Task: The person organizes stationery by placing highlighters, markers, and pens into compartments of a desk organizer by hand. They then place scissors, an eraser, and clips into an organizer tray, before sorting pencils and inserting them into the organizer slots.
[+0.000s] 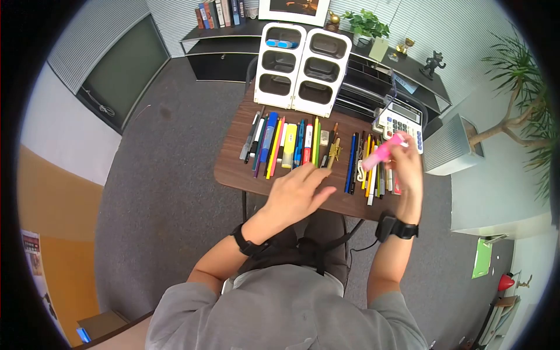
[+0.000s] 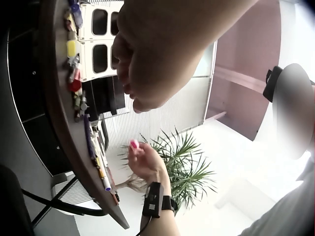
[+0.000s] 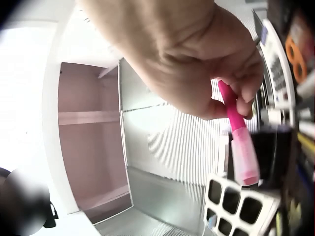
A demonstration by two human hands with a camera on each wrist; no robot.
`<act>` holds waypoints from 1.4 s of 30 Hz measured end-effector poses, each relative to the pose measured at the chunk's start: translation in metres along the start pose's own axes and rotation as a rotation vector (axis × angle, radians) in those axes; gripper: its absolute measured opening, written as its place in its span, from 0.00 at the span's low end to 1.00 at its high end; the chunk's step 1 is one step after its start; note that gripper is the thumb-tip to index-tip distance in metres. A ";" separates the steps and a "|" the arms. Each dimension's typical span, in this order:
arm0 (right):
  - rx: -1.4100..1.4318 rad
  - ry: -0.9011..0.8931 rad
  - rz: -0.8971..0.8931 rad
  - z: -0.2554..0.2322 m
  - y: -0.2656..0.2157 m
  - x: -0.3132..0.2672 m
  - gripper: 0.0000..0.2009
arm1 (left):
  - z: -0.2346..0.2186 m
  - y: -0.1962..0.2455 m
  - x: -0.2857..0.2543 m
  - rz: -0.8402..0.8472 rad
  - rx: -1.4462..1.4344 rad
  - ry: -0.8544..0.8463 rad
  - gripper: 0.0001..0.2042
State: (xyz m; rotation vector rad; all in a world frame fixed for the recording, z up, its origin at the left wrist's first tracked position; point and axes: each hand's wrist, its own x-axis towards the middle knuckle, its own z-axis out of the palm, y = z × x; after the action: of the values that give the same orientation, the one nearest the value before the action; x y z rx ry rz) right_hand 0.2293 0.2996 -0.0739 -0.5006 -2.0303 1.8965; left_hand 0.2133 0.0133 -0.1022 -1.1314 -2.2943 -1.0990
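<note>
The right hand (image 1: 410,166) pinches a pink highlighter (image 1: 382,153) between thumb and fingers, raised over the right group of pens. In the right wrist view the highlighter (image 3: 236,123) points away from the palm, its pale translucent end outermost. Over the table's front edge hovers the left hand (image 1: 294,195), fingers relaxed and holding nothing. Just beyond its fingers lies a row of pens and markers, among them a yellow highlighter (image 1: 289,143) and a thick blue marker (image 1: 269,137). Under the right hand are several pencils and pens, including blue pencils (image 1: 352,163).
A white organizer (image 1: 291,106) with dark compartments stands at the table's back; its upper left one holds a blue item (image 1: 281,44). A calculator (image 1: 402,119) sits at the back right of the brown table (image 1: 230,169). Orange loop handles (image 3: 295,59) show in the right wrist view.
</note>
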 end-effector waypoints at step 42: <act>0.281 0.016 -0.053 0.069 0.048 0.034 0.12 | -0.076 -0.161 0.212 -0.024 0.614 0.183 0.17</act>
State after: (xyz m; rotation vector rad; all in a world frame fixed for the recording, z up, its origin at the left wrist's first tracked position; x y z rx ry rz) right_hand 0.1693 0.2565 -0.1270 -0.3835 -1.7102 2.0922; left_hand -0.0454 0.0022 -0.0058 -0.7259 -2.2598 -0.4179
